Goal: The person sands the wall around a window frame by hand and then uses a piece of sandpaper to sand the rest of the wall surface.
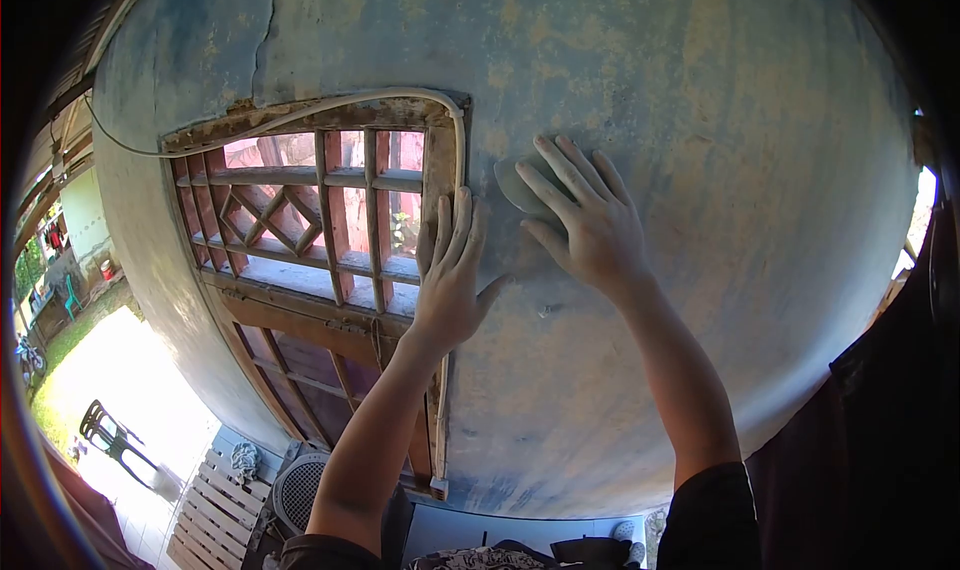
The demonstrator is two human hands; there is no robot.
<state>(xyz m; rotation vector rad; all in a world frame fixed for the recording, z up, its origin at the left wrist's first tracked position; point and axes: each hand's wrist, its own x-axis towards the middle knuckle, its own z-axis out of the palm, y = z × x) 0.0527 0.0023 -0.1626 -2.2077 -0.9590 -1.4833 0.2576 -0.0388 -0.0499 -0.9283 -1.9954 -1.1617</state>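
My right hand (pixel 590 210) presses a round, greenish-grey flat piece (pixel 516 187) against the weathered blue-grey wall (pixel 700 220); the piece shows at the left of the fingers, and the rest is under the hand. Left of it, my left hand (pixel 455 270) lies with fingers stretched upward at the right edge of the wooden window frame (pixel 438 160), beside a pale cable (pixel 459 135). Nothing shows in the left hand. Both hands look dusty.
Below the window is a wooden panel door (pixel 300 370). A slatted wooden bench (pixel 215 510), a round speaker-like grille (pixel 298 490) and a dark chair (pixel 118 440) stand at the lower left. Dark cloth (pixel 860 450) hangs at the right.
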